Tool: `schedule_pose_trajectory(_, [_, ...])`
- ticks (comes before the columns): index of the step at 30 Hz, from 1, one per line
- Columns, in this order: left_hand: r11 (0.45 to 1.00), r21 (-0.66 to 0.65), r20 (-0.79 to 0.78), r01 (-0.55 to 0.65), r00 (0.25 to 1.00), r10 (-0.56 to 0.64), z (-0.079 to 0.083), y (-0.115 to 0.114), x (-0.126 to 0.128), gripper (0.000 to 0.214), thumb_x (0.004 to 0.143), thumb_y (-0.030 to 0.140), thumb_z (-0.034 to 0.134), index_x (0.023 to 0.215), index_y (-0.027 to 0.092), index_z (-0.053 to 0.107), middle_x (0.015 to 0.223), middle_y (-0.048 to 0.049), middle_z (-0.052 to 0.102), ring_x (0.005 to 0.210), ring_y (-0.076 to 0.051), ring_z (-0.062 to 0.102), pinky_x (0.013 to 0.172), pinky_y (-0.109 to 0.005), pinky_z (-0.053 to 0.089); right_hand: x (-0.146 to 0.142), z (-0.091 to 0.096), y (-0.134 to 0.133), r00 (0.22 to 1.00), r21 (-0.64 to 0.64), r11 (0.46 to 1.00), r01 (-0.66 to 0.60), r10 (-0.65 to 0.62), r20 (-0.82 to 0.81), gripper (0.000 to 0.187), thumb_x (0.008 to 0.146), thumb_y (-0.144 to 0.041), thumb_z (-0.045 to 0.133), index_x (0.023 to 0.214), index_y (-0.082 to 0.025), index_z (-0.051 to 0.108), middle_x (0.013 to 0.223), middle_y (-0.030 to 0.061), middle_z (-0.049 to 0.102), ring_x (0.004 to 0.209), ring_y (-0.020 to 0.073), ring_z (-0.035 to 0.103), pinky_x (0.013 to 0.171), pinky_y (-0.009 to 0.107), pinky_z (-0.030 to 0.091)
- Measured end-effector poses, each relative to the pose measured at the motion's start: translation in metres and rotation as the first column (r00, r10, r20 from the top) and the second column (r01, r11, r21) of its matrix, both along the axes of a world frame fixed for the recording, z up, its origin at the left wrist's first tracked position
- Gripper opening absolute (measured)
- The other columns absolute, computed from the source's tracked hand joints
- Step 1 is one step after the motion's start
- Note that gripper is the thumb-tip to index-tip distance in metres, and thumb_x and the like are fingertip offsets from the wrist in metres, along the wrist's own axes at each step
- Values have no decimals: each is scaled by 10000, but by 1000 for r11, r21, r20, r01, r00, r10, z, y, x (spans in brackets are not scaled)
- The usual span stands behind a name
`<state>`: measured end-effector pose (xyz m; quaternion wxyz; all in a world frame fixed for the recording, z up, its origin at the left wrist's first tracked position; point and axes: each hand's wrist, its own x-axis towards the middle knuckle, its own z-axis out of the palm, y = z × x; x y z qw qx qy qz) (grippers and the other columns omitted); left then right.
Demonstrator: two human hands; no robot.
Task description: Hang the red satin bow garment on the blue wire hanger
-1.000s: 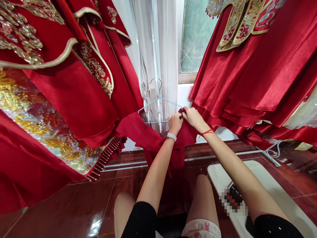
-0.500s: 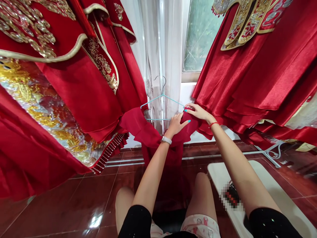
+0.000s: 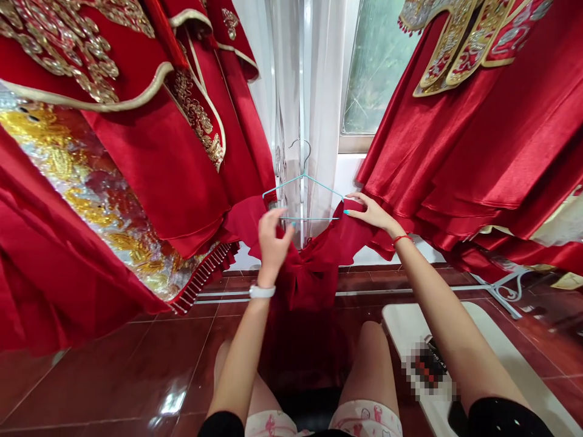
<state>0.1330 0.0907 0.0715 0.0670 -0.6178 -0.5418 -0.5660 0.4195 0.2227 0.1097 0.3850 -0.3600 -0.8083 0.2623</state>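
A dark red dress point(image 3: 314, 273) with ruffled sleeves hangs on a thin light-blue hanger point(image 3: 283, 184) with a metal hook. My right hand point(image 3: 371, 212), a red cord at its wrist, grips the dress's right shoulder by the hanger's end, thumb in front. Over the left side of the neckline is my left hand point(image 3: 274, 243), wearing a white wristband. Its thumb and fingers are apart and curved, with nothing between them. Whether its fingertips brush the cloth I cannot tell. The lower skirt falls between my knees in shadow.
Embroidered red garments point(image 3: 168, 182) hang close on the left, and more red skirts point(image 3: 464, 158) on the right. A white bench point(image 3: 487, 328) stands at the lower right with a partly blurred device point(image 3: 428, 367) on it. Behind are a white curtain point(image 3: 323, 109) and a window point(image 3: 371, 73).
My left hand has moved left from the dress's right shoulder to the left side of the neckline, its fingers parting. My right hand stays at the right shoulder. The view has shifted slightly.
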Motion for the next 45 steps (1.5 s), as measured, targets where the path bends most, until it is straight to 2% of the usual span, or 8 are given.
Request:
schedule_pose_trajectory(5, [911, -274, -315, -307, 924, 217, -24, -10, -55, 861, 926, 538, 584, 1596, 67, 320, 1696, -249, 206, 1592, -411, 118, 1259, -639, 109, -14, -8, -1, 982, 95, 977, 189, -186, -33, 576, 666, -496, 831, 1146, -204, 706, 1220, 90, 722, 1130, 296, 662, 1057, 476, 489])
schedule_pose_trajectory(13, [724, -381, -330, -575, 816, 475, -46, 25, -4, 740, 1026, 464, 365, 1630, 60, 224, 1704, -262, 110, 1600, -396, 77, 1235, -693, 55, -24, 5, 17, 955, 207, 937, 283, -295, 29, 490, 681, -416, 826, 1099, -185, 716, 1143, 96, 743, 1097, 308, 671, 1032, 469, 501])
schedule_pose_trajectory(17, [795, -370, -259, -481, 875, 408, -55, 15, -13, 781, 1017, 472, 400, 1639, 54, 178, 1708, -264, 61, 1605, -377, 37, 1240, -673, 110, -13, -1, 4, 973, 298, 936, 186, -218, 75, 667, 778, -471, 759, 1365, -197, 597, 1395, 130, 633, 1264, 324, 584, 1102, 504, 442])
schedule_pose_trajectory(21, [906, -291, -383, -308, 905, 185, -89, -23, -30, 805, 889, 523, 650, 1580, 182, 416, 1712, -225, 152, 1593, -435, 71, 1212, -735, 46, -16, -43, -46, 909, 560, 780, 279, -402, 108, 650, 883, -487, 654, 1473, -252, 517, 1578, 148, 458, 1469, 398, 352, 1181, 653, 251])
schedule_pose_trajectory(26, [903, -368, -549, -222, 835, -19, -109, -29, -24, 581, 917, 454, 649, 1483, 372, 550, 1687, -109, 315, 1573, -423, 208, 1200, -767, 19, -49, -101, -78, 789, 567, 781, -262, -165, 592, 363, 978, -337, 561, 1330, -285, 632, 1273, 101, 695, 1271, 322, 557, 1194, 691, 138])
schedule_pose_trajectory(34, [830, -371, -503, -417, 841, 198, -83, 12, -1, 684, 974, 454, 542, 1610, 287, 350, 1717, -141, 207, 1594, -418, 107, 1208, -753, 92, -81, -82, -47, 838, 600, 797, 73, -375, 396, 293, 948, -294, 618, 1229, -220, 656, 1143, 128, 718, 1090, 311, 595, 1139, 655, 211])
schedule_pose_trajectory(40, [893, -367, -448, -260, 891, 76, -101, -31, -7, 687, 931, 417, 593, 1579, 269, 415, 1706, -157, 250, 1587, -434, 126, 1192, -771, 95, -40, -94, -77, 941, 583, 765, 274, -339, 2, 227, 945, -333, 569, 1123, -225, 662, 1150, 102, 679, 1104, 275, 587, 1092, 520, 360])
schedule_pose_trajectory(45, [937, -223, -244, -268, 946, 212, -78, -57, 5, 762, 861, 366, 614, 1566, 199, 379, 1638, -193, 345, 1558, -382, 243, 1261, -649, 112, -33, -80, -79, 773, 361, 684, 634, -580, -258, 333, 901, -279, 474, 1202, -222, 604, 1159, 136, 614, 1076, 298, 559, 977, 477, 462])
